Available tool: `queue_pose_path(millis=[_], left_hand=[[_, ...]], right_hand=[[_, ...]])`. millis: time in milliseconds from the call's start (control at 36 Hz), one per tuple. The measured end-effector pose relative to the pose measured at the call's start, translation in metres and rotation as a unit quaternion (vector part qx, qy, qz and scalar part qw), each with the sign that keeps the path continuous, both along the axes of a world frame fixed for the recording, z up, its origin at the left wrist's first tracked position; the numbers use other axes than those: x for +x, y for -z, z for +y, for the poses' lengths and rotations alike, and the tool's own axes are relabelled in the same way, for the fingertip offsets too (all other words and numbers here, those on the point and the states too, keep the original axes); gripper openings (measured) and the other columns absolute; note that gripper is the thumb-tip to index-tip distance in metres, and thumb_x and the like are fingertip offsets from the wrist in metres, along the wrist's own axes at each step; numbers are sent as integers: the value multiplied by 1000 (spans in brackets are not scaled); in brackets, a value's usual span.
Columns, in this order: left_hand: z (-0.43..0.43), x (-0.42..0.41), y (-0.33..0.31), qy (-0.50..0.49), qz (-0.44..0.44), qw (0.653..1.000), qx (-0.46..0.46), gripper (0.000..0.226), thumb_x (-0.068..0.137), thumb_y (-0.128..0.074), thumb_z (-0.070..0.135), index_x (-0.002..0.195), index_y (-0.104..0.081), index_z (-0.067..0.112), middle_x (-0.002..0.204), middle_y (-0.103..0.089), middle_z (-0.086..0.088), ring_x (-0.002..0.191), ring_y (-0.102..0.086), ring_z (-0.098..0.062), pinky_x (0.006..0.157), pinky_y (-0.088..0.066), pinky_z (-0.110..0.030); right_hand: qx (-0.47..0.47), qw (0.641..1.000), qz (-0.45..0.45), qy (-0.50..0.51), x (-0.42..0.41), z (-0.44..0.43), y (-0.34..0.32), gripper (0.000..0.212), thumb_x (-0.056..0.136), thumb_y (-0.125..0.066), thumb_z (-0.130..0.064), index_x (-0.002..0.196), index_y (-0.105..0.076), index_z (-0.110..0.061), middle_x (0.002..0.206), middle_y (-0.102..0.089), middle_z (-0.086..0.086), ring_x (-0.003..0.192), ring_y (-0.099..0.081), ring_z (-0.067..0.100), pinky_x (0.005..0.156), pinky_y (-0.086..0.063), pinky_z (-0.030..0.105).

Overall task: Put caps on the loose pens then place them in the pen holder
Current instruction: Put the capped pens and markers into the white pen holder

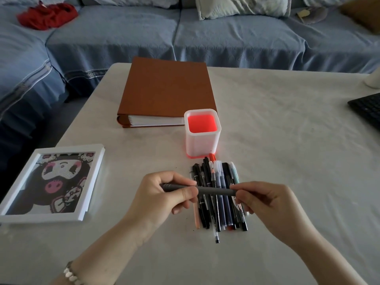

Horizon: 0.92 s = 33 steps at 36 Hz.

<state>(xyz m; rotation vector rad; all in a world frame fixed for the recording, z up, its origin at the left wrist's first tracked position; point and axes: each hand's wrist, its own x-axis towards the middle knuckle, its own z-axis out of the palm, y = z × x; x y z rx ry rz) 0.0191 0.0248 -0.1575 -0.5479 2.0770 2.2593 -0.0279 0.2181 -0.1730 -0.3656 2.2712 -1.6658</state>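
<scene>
head view: left hand and right hand each pinch shut on one end of a slim grey pen, held level above a pile of loose pens, with a white square pen holder beyond the fingertips.

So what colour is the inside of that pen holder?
Bright red-orange inside the pen holder, with white walls; the head view shows it.

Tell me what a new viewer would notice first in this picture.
Probably the pen holder, white with a glowing red inside, standing empty at the table's middle beside a brown binder. Just before it, both hands, left and right, hold one grey pen crosswise above a pile of pens.
</scene>
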Motion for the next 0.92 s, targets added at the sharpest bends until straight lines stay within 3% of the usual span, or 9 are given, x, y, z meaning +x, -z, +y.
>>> queue_pose_path(millis=[167,250,389,500,611,667,722,806,917], left_hand=[[2,-19,-1,46,0,998,-33,10,73,-64,-11,71,-66,-1,53,-64,-10,41,-52,-11,37,-37,-17],[10,-35,-4,111,2,985,-133,5,74,-68,-2,73,-66,2,51,-64,0,44,-57,-5,42,-40,-12],[22,-74,3,137,80,941,-300,20,79,-67,29,95,-57,21,82,-66,5,72,-63,-2,69,-50,-16],[3,-107,9,12,170,875,-454,23,91,-46,30,113,-52,25,118,-51,-3,112,-44,-14,92,-34,-18],[-17,-120,26,56,36,837,-543,35,86,-52,41,115,-57,21,143,-28,-18,136,-22,-30,107,-24,-39],[-22,-117,35,109,-3,826,-553,39,82,-57,44,114,-56,23,140,-33,-13,132,-30,-30,103,-31,-38],[-26,-115,40,111,29,815,-568,34,82,-58,39,110,-56,19,115,-53,-6,110,-49,-24,86,-41,-34],[-32,-111,38,86,68,813,-573,20,86,-55,28,95,-56,10,89,-56,-6,80,-52,-20,67,-40,-33],[-44,-100,33,68,86,820,-562,11,86,-56,17,90,-53,6,88,-51,-4,85,-53,-25,68,-36,-34]], right_hand=[[87,993,73,-35,-15,8,-2,39,83,-61,-5,77,-68,-43,66,-68,-10,58,-59,5,58,-46,12],[231,954,139,-131,-22,4,-3,20,89,-56,-22,98,-68,-35,77,-65,-4,77,-58,11,71,-45,23],[262,942,177,-109,-34,3,-5,22,92,-50,-26,110,-63,-28,75,-50,-9,80,-48,14,73,-39,19],[230,969,88,-32,-41,14,4,12,89,-53,-20,82,-52,-29,81,-68,1,68,-60,17,60,-44,19],[85,990,52,95,-48,17,4,16,89,-53,-7,81,-53,-21,77,-68,-3,62,-62,0,54,-45,10],[23,988,70,133,-58,8,-4,14,90,-50,-8,81,-54,-18,73,-67,-1,60,-62,1,56,-48,13],[-24,983,99,154,-69,-7,-16,16,93,-46,-12,80,-52,-20,73,-68,3,63,-65,5,61,-52,19],[-58,978,137,143,-83,-39,-32,22,93,-46,-12,76,-49,-26,73,-66,1,69,-67,12,66,-54,24],[-30,986,126,103,-97,-81,-35,22,87,-54,-10,78,-47,-29,78,-64,0,75,-66,18,72,-54,29]])
